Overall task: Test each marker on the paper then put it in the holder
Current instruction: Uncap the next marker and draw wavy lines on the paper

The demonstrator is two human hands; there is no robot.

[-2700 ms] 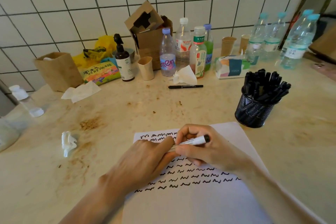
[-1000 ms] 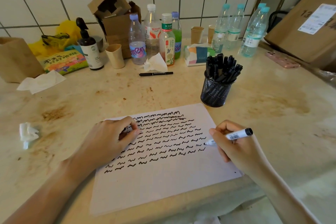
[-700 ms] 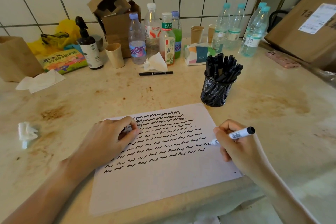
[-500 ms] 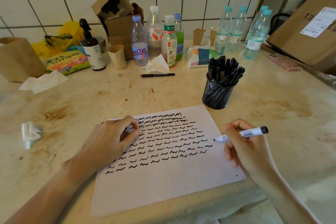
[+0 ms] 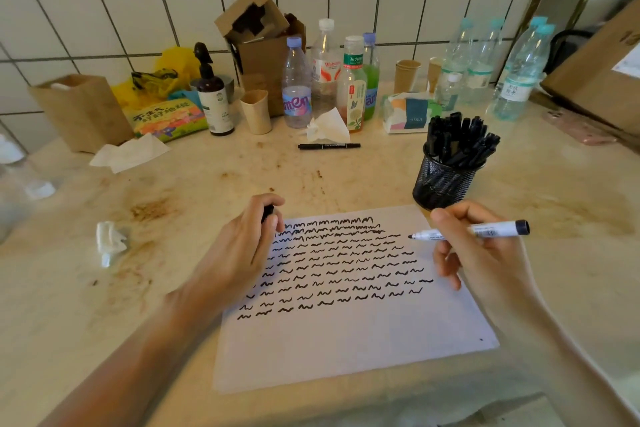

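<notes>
Our right hand (image 5: 485,260) pinches a white marker (image 5: 469,231) between thumb and curled fingers, the barrel lying across the fingertips (image 5: 440,218), its bare black tip pointing left and its black end pointing right. We cannot tell whether the tip touches the paper (image 5: 346,340); it sits near the paper's right edge, level with the upper rows of black squiggles. Our left hand (image 5: 239,253) rests at the paper's far left corner, its fingers curled round a small black cap (image 5: 267,212) that shows between thumb and forefinger. The paper lies at the near edge of the counter (image 5: 207,184). The black mesh holder (image 5: 445,180), crowded with black markers, stands just beyond the paper's far right corner. One black marker (image 5: 329,146) lies flat near the bottles (image 5: 325,69) toward the counter's back edge.
</notes>
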